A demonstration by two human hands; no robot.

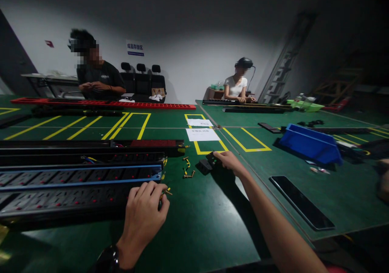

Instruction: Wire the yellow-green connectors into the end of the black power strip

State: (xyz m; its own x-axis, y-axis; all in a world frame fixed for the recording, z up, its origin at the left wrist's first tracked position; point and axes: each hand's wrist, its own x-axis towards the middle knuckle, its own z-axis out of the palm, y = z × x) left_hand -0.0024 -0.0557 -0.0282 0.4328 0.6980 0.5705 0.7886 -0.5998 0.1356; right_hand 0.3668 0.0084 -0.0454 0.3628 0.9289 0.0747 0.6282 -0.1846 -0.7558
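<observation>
- The small black part (214, 158) is flat and dark, with a few green spots on its face; it's over the green table (200, 224), right by a dark block (204, 167). Can't tell if those two are joined.
- Your nearest strip (75, 200) is long and black, with a row of sockets and little red dots, lying on the table to your left. The one just past it has blue edges.
- Your right hand (229, 162) is reaching well forward, arm nearly straight, thumb and fingers pinching the small black part's edge.
- Your left hand (147, 206) is palm down, fingers curled over the nearest strip's end, thumb by a yellow-and-brass bit (168, 191). Can't tell if it's gripping anything.
</observation>
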